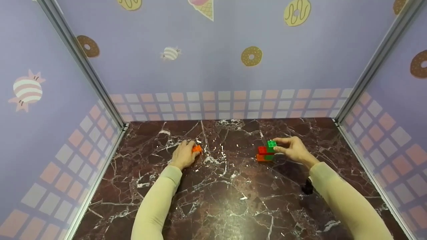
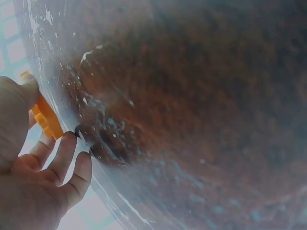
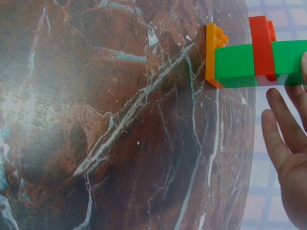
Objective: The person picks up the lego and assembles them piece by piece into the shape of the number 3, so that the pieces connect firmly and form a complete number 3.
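Note:
On the left of the tabletop my left hand [image 1: 183, 155] pinches a flat orange building brick [image 1: 197, 148], its studs showing in the left wrist view, where the thumb covers part of it. Over to the right stands a small stack of building bricks. An orange brick [image 3: 210, 57] forms its base, with a green brick [image 3: 234, 66] on that, then a red brick [image 3: 261, 48] and another green brick [image 1: 272, 144] at the top. With thumb and fingertips my right hand [image 1: 293, 148] grips this top green brick from the right side. The red and orange bricks jut out leftward.
Dark red marbled tabletop [image 1: 230, 193] with white veins lies under both hands. Purple patterned panels surround it: a back wall [image 1: 213, 73], a left wall and a right wall, joined by metal corner rails. A small black object [image 1: 307, 187] shows beneath the right sleeve.

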Demonstrator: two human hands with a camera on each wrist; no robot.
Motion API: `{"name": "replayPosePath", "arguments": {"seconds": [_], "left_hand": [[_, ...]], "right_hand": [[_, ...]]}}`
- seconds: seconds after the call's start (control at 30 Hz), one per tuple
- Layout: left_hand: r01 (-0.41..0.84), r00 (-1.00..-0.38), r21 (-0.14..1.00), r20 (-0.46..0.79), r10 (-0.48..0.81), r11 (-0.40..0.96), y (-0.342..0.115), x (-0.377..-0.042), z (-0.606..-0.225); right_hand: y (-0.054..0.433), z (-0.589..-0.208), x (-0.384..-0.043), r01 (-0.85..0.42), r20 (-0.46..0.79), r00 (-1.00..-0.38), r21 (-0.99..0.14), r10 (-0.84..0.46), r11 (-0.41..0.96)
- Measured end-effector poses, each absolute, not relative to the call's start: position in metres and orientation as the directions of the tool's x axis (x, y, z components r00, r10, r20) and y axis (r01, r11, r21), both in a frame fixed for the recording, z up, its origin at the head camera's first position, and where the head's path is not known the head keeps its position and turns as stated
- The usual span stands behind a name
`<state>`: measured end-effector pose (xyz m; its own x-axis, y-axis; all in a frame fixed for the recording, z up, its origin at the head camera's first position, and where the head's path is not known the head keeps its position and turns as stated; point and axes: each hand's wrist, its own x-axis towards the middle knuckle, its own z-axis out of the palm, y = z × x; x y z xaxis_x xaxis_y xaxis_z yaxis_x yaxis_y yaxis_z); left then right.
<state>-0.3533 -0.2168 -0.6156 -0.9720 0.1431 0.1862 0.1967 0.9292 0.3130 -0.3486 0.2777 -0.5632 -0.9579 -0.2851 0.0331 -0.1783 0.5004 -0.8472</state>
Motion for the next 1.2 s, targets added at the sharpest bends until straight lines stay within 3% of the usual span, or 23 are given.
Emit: {"name": "replayPosePath", "arguments": {"seconds": [0.83, 1.2], "left_hand": [[0.324, -0.935, 0.432, 0.279, 0.217, 0.841, -0.181, -0.338, -0.588], [0.382, -0.914, 0.419, 0.305, 0.268, 0.823, -0.155, -0.337, -0.574]], "right_hand": [[0.277, -0.557, -0.351, -0.158, -0.004, -0.951, -0.853, -0.308, 0.497], [0.277, -0.555, -0.350, -0.179, 0.013, -0.944, -0.858, -0.329, 0.482]]}}
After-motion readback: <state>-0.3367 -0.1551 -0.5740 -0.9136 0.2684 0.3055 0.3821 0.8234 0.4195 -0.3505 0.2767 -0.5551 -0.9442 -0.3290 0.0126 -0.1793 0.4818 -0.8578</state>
